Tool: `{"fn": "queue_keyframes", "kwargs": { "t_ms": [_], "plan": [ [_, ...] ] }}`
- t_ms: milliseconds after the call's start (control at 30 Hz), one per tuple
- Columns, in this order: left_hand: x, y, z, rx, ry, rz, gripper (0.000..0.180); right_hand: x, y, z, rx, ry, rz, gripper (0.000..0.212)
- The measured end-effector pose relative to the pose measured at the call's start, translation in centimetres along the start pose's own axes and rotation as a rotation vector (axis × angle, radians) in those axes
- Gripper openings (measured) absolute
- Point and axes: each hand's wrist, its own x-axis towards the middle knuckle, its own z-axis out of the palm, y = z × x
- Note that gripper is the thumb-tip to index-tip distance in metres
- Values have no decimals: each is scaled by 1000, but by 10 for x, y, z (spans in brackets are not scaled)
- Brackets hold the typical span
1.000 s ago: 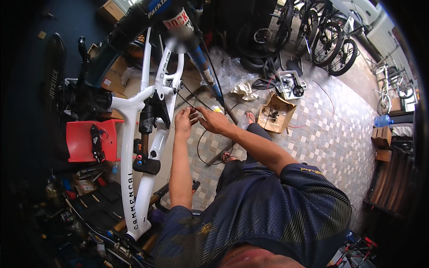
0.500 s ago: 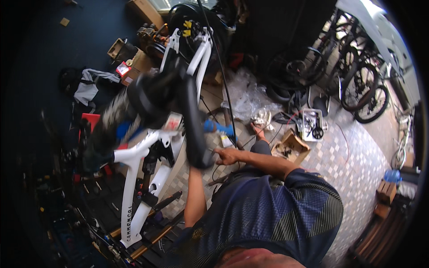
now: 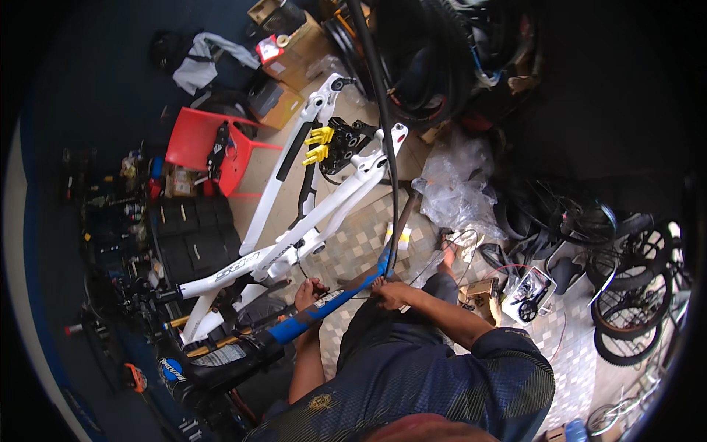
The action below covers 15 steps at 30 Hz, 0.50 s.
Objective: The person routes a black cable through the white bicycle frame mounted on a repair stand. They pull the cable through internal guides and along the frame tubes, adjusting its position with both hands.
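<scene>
A white bicycle frame [image 3: 258, 214] stands at my left, beside a repair stand's blue and black arm [image 3: 313, 313]. Just beyond that arm, my left hand [image 3: 308, 293] is closed, its fingers pinched on a thin black cable [image 3: 350, 298]. The cable stretches across to my right hand [image 3: 390, 293], which is closed around it near the blue arm's far end. What lies inside both sets of fingers is too small to make out fully. Two yellow plastic pieces [image 3: 317, 145] sit on a black bicycle part [image 3: 342, 144] at the frame's rear.
A long black tube [image 3: 383, 96] comes down from the top edge toward my right hand. Beyond the frame stands a red chair [image 3: 210, 147]. Clear plastic wrapping [image 3: 460, 180], a white parts tray [image 3: 529, 295] and several bicycle wheels [image 3: 633, 295] lie or stand to the right. Tools crowd the left.
My view has swung, so the blurred black shape that covered the frame's middle no longer blocks it. My left hand, hidden before, now shows. My right hand stays closed near the blue arm.
</scene>
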Motion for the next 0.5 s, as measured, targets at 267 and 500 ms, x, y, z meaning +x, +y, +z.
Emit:
{"fn": "queue_keyframes", "kwargs": {
  "t_ms": [267, 500],
  "plan": [
    [12, 6, 12, -62, 280, -83, 26, -11, 9, -52, 16, -167, 9, 49],
    [45, 30, 24, 13, 347, -85, 15, -5, 31, -69, -60, -329, 4, 48]
  ]
}}
